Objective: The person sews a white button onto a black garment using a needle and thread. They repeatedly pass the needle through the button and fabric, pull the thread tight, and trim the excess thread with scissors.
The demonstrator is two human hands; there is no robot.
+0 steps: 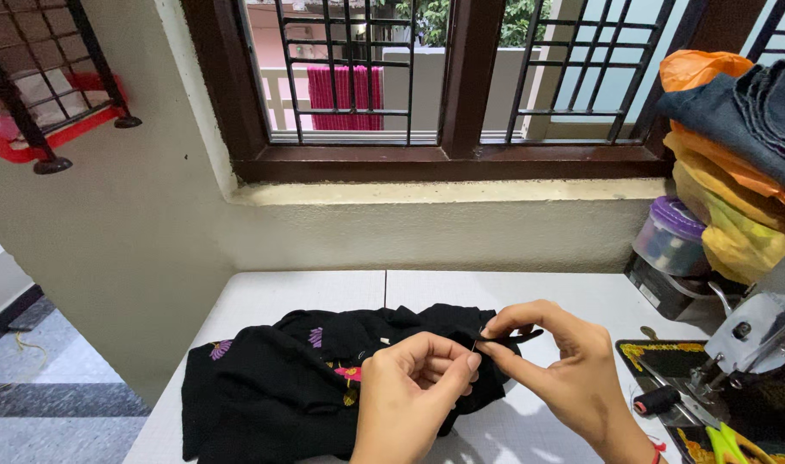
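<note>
While the black embroidered cloth (306, 378) lay bunched on the white bench (263, 296), a small fold at its upper right edge was pinched between the fingertips of both hands, so the work was judged to be at an early or middle stage of hand finishing: no seam or stitch line could be made out, and whether a needle or thread was held could not be told. The left hand (414, 391) was curled closed, thumb and forefinger pressed on the fold, with the bulk of the cloth spread beneath and to its left. The right hand (564, 361) was likewise closed in a pinch on the same fold, touching the left fingertips, its palm lying just beyond the cloth over bare bench. Just beside the right wrist, a dark thread spool (656, 400) and green-handled scissors (726, 445) lay untouched on the bed of a sewing machine (754, 335). Farther back, a purple-lidded container (672, 236) and a stack of folded fabrics (745, 155) were seen under the barred window (461, 77).
</note>
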